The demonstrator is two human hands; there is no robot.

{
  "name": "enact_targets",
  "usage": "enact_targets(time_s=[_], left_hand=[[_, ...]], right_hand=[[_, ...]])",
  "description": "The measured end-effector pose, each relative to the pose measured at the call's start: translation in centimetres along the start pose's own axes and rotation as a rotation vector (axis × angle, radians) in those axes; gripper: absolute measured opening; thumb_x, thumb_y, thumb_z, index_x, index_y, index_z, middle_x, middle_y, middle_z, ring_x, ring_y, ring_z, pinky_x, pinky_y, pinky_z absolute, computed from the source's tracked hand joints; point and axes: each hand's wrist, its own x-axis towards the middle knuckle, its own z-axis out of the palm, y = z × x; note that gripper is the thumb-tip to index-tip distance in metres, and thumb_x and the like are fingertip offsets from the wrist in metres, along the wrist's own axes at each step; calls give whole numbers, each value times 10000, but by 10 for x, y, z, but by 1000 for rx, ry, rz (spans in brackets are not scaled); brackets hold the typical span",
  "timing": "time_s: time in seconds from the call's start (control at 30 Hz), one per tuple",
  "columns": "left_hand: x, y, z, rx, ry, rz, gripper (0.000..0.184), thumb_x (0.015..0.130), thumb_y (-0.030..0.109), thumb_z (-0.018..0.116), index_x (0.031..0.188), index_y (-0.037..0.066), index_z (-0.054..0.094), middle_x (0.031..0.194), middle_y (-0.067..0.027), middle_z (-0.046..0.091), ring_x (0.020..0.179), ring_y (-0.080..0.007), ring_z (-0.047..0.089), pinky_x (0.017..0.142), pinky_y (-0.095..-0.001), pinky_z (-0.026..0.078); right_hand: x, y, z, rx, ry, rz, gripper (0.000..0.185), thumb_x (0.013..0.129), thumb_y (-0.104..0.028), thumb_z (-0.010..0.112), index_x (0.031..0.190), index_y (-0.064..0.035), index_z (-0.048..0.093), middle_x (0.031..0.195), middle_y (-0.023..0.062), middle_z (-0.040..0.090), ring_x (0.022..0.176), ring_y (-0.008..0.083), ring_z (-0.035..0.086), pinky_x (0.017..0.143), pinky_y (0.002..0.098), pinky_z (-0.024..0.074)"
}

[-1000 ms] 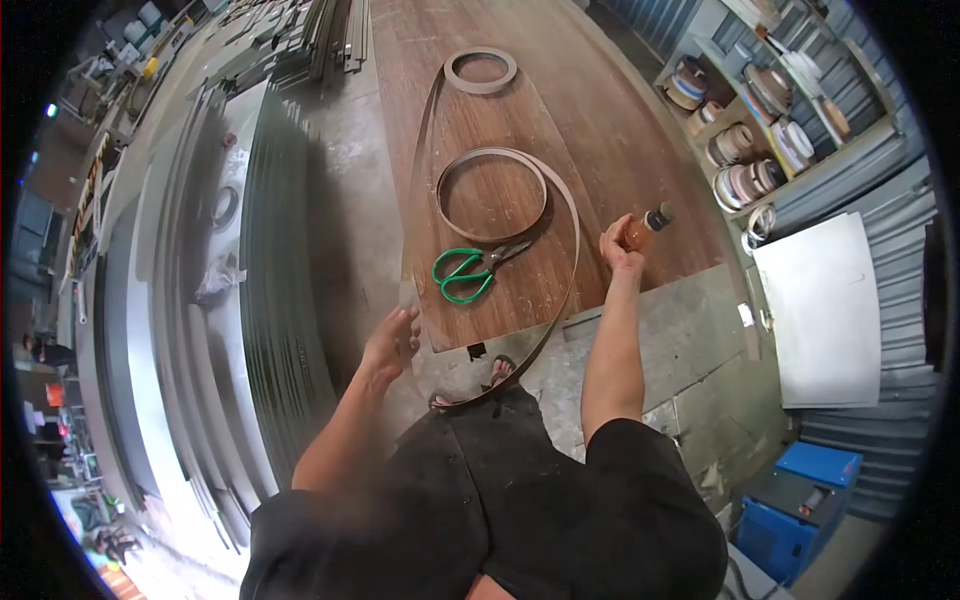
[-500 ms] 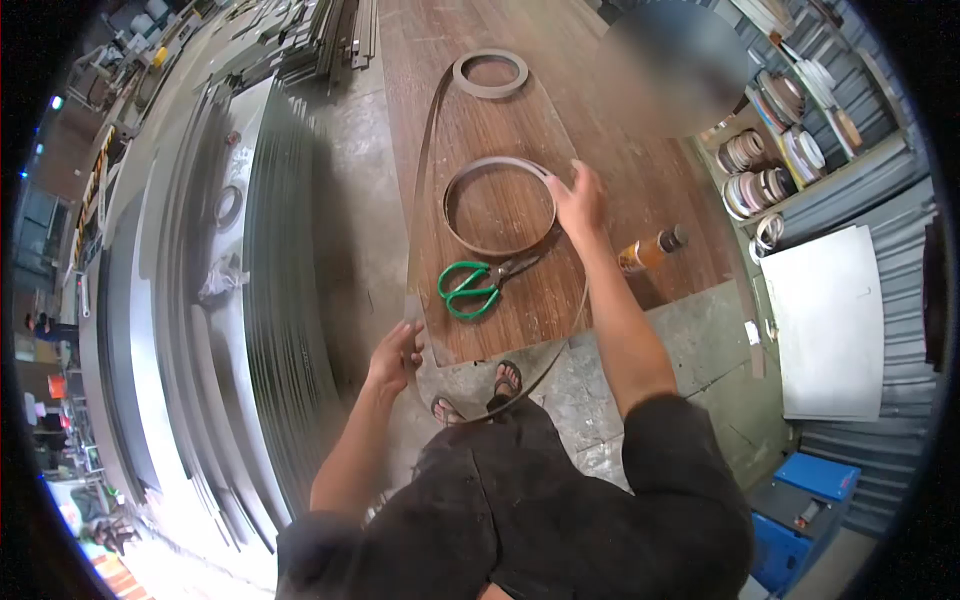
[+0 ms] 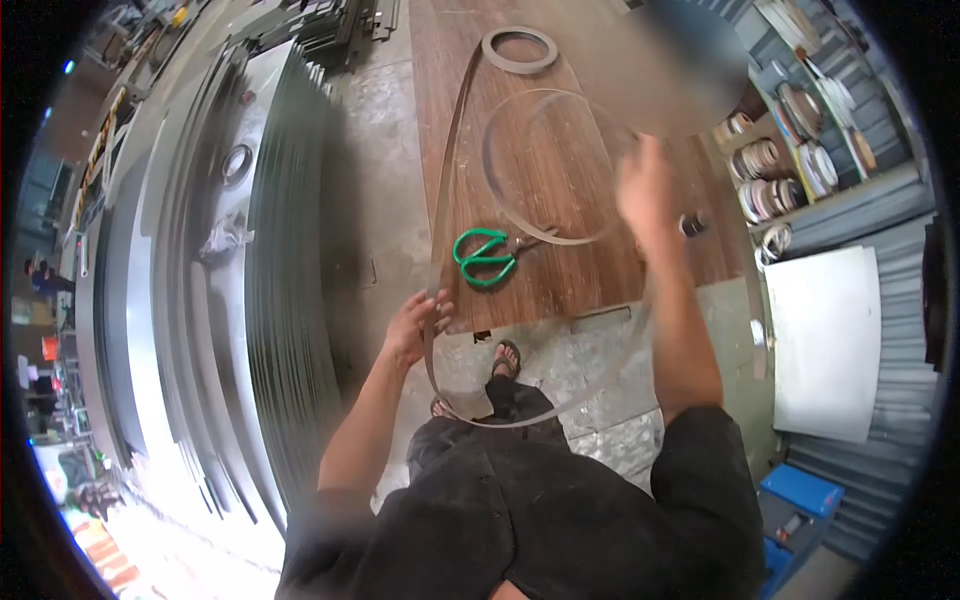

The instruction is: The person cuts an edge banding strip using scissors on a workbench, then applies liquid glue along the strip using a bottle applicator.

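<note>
Coil (image 3: 578, 242) shifted rightward, beside right hand (image 3: 648, 192) | left hand (image 3: 418, 325) loosely open at strip (image 3: 429, 352) | right's grip unclear

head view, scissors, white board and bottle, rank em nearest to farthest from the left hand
From the left hand:
1. Scissors: on the table, just ahead and slightly right.
2. Bottle: farther right, mostly hidden, dark cap showing.
3. White board: far right, beyond the table's edge.

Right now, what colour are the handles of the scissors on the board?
Green; the scissors' handles show best in the head view.
</note>
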Motion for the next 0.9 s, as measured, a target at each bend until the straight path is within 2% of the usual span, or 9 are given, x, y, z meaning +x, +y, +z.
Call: enact_targets(time_s=[0.07,0.17,0.27,0.37,0.5,0.57,0.6,0.7,0.9], left_hand=[[-2,2,2,-2,-47,25,648,938,21,574,1453,15,183,1302,-219,580,1137,-357,619,954,-466,532],[-13,6,11,1,-55,63,486,989,48,492,1427,11,284,1315,-190,574,1135,-351,627,952,-438,556],[1,13,-2,10,-150,68,520,1012,94,482,1461,45,225,1333,-205,556,1124,-377,626,939,-477,543],[-10,16,0,126,-207,26,425,1031,176,476,1406,77,303,1282,-173,606,1073,-335,654,839,-462,556],[-31,26,22,239,-150,67,263,1043,260,462,1243,92,430,1189,-125,670,952,-263,691,695,-386,538],[-31,30,21,189,-174,109,221,1044,266,455,1178,91,468,1174,-118,681,899,-242,696,647,-348,529],[-22,30,18,147,-201,132,208,1044,259,452,1160,88,478,1181,-121,678,876,-238,697,630,-337,530],[-25,33,26,147,-212,205,189,1043,234,438,1139,80,494,1188,-126,677,840,-230,697,582,-306,524],[-52,26,54,39,-237,142,145,1046,242,450,1098,113,490,1103,-102,691,804,-216,691,557,-305,525]], right_hand=[[-53,30,-81,124,326,-194,337,975,-121,528,1293,-10,531,907,157,678,715,323,663,712,453,522],[-185,22,-208,535,397,499,310,1020,-136,484,1309,-56,564,752,-19,451,570,37,438,441,187,385],[-361,72,-267,465,600,515,320,1018,-203,486,1302,-75,555,793,-8,483,631,82,483,545,272,469],[-512,60,-268,770,874,973,344,987,-352,516,1201,-83,522,962,59,550,851,189,549,690,377,489],[-736,96,-180,675,849,1674,245,1000,-253,437,995,-68,598,739,45,574,650,185,554,598,312,471],[-829,92,-133,1146,939,1860,248,940,-197,500,724,-80,535,594,65,496,507,196,451,483,302,390],[-955,138,-94,1457,593,1652,197,931,-216,520,804,-90,602,708,62,559,603,204,563,621,394,523],[-924,71,-61,986,51,1895,186,929,-229,523,853,-80,605,774,85,565,667,231,564,655,402,520],[-831,61,-22,779,-307,1727,213,925,-256,529,951,-60,609,906,132,576,795,284,567,723,418,513]])
